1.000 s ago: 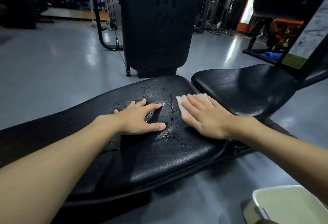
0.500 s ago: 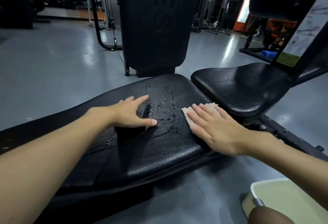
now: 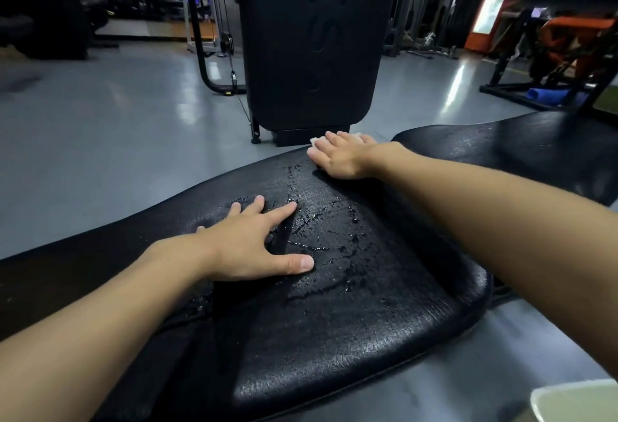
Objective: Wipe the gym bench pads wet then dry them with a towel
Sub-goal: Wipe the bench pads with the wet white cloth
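black textured vinyl bench pad point(image 3: 334, 304) across the middle and lower frame, beaded and streaked with water point(image 3: 329, 217) around its centre. left hand point(image 3: 254, 244) flat on that pad left of centre, fingers spread wide, thumb out to the right, holding nothing. right hand point(image 3: 341, 157) at the pad's far edge, upper centre of the frame, palm down, fingers straight and close together, pressing a small white cloth point(image 3: 315, 142) against the vinyl; only a sliver of cloth visible past the fingertips. second black vinyl seat pad point(image 3: 501, 147) at the right, just beside the first, also speckled wet. tall black machine upright point(image 3: 311, 37) on the grey floor point(image 3: 100, 120) behind. pale basin rim point(image 3: 575, 400) in the lower right corner.
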The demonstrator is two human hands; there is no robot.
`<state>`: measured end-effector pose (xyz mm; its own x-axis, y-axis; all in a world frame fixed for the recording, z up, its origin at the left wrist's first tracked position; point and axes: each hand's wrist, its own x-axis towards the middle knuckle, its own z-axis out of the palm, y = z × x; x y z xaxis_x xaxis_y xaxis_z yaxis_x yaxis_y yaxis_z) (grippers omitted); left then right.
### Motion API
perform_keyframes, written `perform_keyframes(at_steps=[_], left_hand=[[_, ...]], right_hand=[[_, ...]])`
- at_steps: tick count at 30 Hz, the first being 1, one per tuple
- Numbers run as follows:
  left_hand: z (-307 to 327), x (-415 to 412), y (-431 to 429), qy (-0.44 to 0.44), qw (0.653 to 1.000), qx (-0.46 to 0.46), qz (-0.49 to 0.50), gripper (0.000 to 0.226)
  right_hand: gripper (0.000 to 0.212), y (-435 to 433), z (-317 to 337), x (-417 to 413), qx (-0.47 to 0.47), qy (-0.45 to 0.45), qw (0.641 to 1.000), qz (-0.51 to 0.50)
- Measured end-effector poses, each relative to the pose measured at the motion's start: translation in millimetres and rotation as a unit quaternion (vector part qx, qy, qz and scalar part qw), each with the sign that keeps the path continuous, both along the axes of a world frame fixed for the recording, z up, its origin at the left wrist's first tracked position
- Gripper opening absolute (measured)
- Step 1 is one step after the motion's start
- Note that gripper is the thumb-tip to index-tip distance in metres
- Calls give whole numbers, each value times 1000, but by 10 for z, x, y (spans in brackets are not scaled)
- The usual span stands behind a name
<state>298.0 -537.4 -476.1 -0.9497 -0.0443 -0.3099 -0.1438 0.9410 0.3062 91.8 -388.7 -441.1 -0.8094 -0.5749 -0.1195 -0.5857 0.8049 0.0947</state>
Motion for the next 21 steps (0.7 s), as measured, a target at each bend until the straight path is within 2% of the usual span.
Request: perform_keyframes(at_steps=[4, 7, 13, 18, 21], left_hand=[[6, 5, -2, 1, 1000, 10, 5, 123], [34, 9, 22, 2, 1000, 21, 12, 123], [123, 75, 106, 10, 999, 36, 18, 113], [156, 115, 129, 13, 999, 39, 21, 114], [123, 134, 109, 22, 999, 28, 13, 116]], right_hand=[[69, -73, 19, -35, 11, 1, 1000, -4], [67, 93, -31, 201, 10, 39, 998, 44], [64, 785, 21, 1195, -5, 8, 995, 104], [85, 1358, 12, 2009, 16, 51, 990, 131], [85, 1612, -24, 2284, 21, 40, 990, 134]])
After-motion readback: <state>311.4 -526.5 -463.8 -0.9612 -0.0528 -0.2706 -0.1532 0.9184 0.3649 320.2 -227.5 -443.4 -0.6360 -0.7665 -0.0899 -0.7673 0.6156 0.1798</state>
